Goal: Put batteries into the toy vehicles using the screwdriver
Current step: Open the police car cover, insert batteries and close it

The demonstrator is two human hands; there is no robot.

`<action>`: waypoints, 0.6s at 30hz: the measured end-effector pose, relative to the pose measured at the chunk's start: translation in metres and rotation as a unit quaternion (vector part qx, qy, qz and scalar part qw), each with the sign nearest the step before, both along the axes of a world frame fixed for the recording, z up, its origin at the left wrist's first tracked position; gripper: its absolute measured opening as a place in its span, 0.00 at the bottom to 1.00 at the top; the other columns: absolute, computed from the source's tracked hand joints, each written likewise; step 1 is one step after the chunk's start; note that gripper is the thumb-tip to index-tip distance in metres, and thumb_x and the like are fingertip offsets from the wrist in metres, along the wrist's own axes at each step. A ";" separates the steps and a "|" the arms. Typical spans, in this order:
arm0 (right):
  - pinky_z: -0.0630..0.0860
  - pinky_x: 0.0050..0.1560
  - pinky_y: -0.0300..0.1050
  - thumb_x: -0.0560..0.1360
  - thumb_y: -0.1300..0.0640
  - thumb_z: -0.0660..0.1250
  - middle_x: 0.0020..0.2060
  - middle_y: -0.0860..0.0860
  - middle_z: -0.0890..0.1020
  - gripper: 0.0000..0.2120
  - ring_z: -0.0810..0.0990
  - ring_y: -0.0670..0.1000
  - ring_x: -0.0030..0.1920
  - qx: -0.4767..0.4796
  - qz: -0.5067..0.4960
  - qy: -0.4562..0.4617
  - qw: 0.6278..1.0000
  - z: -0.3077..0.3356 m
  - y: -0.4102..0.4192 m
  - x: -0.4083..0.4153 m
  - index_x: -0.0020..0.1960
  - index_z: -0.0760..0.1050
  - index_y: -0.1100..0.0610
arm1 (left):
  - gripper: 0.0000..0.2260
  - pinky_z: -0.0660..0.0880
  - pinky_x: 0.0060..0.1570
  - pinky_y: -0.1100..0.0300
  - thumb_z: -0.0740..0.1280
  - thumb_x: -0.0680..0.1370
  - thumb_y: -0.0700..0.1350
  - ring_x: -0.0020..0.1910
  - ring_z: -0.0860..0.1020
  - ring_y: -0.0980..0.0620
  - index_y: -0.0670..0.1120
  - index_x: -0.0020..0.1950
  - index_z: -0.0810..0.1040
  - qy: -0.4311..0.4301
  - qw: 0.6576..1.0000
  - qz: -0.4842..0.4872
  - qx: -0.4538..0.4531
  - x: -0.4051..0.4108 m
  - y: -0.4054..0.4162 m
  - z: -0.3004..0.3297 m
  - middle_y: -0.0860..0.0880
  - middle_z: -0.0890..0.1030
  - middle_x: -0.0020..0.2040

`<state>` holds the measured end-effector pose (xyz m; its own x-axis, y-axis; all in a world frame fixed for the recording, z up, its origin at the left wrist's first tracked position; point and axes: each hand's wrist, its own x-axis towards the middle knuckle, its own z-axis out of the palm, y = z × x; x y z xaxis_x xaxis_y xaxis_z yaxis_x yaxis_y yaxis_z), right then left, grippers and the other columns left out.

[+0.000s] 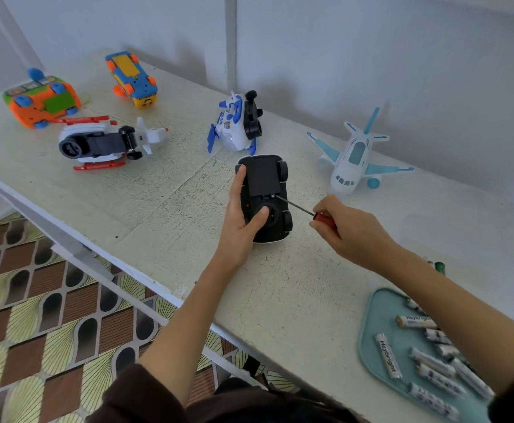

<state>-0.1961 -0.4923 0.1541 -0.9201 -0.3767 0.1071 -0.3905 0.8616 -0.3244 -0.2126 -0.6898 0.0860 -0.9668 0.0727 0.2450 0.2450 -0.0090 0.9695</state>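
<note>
An upturned black toy car (264, 196) is steadied near the middle of the white table (164, 209) by the left hand (243, 215), fingers wrapped along its left flank and the thumb pressed on the underside near the round hub. A red-handled screwdriver (306, 210) is pinched by the fingertips of the right hand (350, 230), with its tip set at the small screw at the edge of the flat battery cover (263, 177). The step in hand is judged to be work on the cover screw; whether it is being loosened or tightened cannot be told. The cover appears seated. AA batteries (388, 355) are laid on a teal tray (368, 328) at the near right. If loosening, the next move calls for the tip kept seated and square under steady downward pressure.
</note>
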 end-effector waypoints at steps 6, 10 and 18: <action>0.75 0.51 0.46 0.76 0.45 0.58 0.39 0.37 0.70 0.28 0.71 0.44 0.40 -0.003 0.008 -0.031 0.999 0.005 -0.011 -0.010 0.73 0.54 0.49 | 0.30 0.66 0.70 0.41 0.65 0.76 0.53 0.72 0.66 0.50 0.70 0.73 0.53 0.003 0.999 0.012 -0.039 0.000 -0.001 -0.003 0.52 0.62 0.75; 0.73 0.55 0.43 0.75 0.43 0.58 0.64 0.50 0.73 0.32 0.75 0.48 0.57 0.025 0.052 -0.037 0.998 0.006 -0.016 -0.019 0.74 0.47 0.43 | 0.31 0.68 0.68 0.40 0.65 0.76 0.52 0.71 0.67 0.49 0.64 0.75 0.54 0.001 0.999 0.006 -0.039 -0.002 0.000 -0.005 0.57 0.65 0.72; 0.64 0.42 0.30 0.79 0.52 0.58 0.42 0.44 0.77 0.25 0.71 0.39 0.37 -0.002 0.073 -0.022 0.997 0.002 -0.018 -0.027 0.74 0.55 0.46 | 0.31 0.69 0.67 0.42 0.65 0.76 0.50 0.69 0.70 0.50 0.64 0.75 0.54 0.004 0.999 -0.002 -0.045 -0.001 0.000 -0.004 0.61 0.68 0.68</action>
<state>-0.2233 -0.5105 0.1558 -0.8591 -0.5070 0.0694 -0.4972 0.7947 -0.3481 -0.2136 -0.6897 0.0821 -0.9647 0.0979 0.2445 0.2524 0.0775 0.9645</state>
